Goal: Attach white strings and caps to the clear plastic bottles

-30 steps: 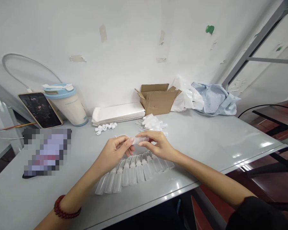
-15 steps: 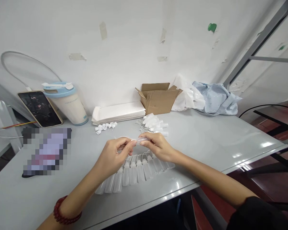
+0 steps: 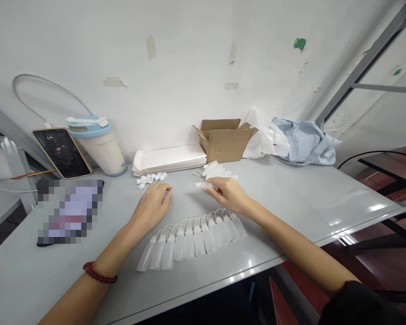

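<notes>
My right hand [image 3: 227, 195] is closed on a small clear squeeze bottle [image 3: 203, 184], held just above the table beside a loose pile of similar bottles [image 3: 215, 171]. My left hand [image 3: 152, 205] is apart from it, low over the table, with its fingers stretched towards a cluster of small white caps [image 3: 151, 178]; I see nothing in it. In front of both hands, several capped bottles [image 3: 192, 239] lie side by side in a row.
At the back stand a stack of white sheets [image 3: 169, 160], an open cardboard box [image 3: 225, 139], a white plastic bag [image 3: 265, 135] and a blue cloth [image 3: 304, 142]. A lidded cup [image 3: 99, 144], a propped phone [image 3: 62, 152] and a dark blurred item [image 3: 69, 212] are on the left. The table edge [image 3: 291, 255] runs close on the right.
The hands were together on one bottle; they have separated. The left hand let go and moved left and forward towards the caps, while the right carried the bottle forward towards the pile.
</notes>
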`<state>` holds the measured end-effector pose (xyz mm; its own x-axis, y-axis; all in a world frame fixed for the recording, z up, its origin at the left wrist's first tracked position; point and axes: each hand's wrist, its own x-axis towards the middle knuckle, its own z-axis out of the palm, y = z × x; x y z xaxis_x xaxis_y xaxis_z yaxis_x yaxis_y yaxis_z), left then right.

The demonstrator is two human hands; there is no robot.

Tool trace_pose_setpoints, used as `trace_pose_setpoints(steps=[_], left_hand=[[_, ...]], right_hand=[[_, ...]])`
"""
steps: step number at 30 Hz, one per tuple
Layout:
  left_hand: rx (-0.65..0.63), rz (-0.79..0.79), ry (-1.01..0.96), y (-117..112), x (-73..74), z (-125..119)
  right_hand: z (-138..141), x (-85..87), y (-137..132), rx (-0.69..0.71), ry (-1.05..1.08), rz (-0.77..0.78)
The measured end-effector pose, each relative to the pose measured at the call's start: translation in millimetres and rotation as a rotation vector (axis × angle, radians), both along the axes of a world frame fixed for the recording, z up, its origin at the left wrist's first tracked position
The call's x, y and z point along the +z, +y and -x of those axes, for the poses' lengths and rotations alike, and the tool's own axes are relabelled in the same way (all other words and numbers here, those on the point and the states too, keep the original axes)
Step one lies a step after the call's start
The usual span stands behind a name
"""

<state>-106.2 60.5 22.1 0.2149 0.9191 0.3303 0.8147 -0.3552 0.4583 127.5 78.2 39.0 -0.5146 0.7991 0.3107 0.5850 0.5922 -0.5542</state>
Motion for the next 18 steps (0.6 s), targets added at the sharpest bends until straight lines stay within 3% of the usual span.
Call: trace_pose_setpoints(steps=[6, 18], left_hand=[[0.058, -0.119, 0.113, 24, -19.9, 23], [-0.002, -0.186, 0.235, 39, -37.0, 33]], right_hand=[[-17, 2.5, 17, -0.151, -0.178, -0.154], [-27, 0.8, 27, -0.261, -0.486, -0.108]])
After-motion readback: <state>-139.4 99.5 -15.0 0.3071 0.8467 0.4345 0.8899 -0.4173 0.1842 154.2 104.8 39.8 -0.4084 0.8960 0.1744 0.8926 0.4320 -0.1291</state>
